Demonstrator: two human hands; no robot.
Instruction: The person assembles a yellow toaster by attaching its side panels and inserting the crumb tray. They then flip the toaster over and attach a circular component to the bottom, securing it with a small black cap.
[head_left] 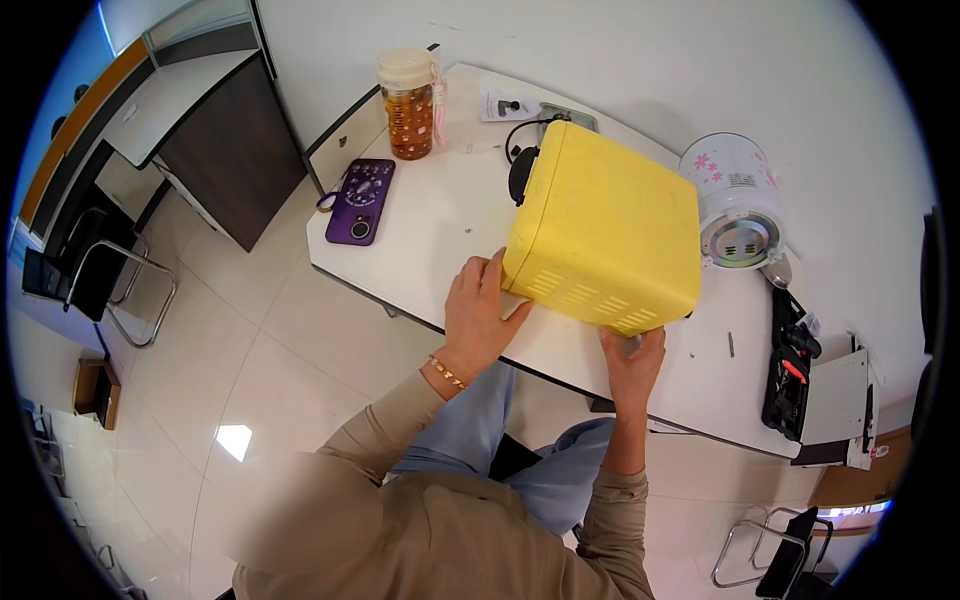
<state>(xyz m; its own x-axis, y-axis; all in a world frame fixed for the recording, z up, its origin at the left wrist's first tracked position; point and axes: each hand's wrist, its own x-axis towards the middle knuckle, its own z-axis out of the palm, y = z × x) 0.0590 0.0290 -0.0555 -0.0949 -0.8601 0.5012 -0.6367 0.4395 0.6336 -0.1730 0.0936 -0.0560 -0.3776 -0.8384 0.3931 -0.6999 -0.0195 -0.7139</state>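
Observation:
A yellow box-shaped toaster oven [610, 220], with rows of vent slots on its near side and a black part at its left, sits slightly turned on the white table [420, 270]. My left hand [478, 315] grips its near left lower corner, thumb in front and fingers along the side. At the near right lower edge, my right hand [633, 365] holds it from below, its fingertips partly hidden under the housing. Behind the oven's left side runs a black cord [512, 135].
Left on the table are a purple phone [361, 202] and a lidded bottle of amber drink [409, 110]. A white flowered appliance [727, 170] with a metal plate lies right of the oven. Beyond it are a black tool case [787, 400] and a small metal rod [731, 344].

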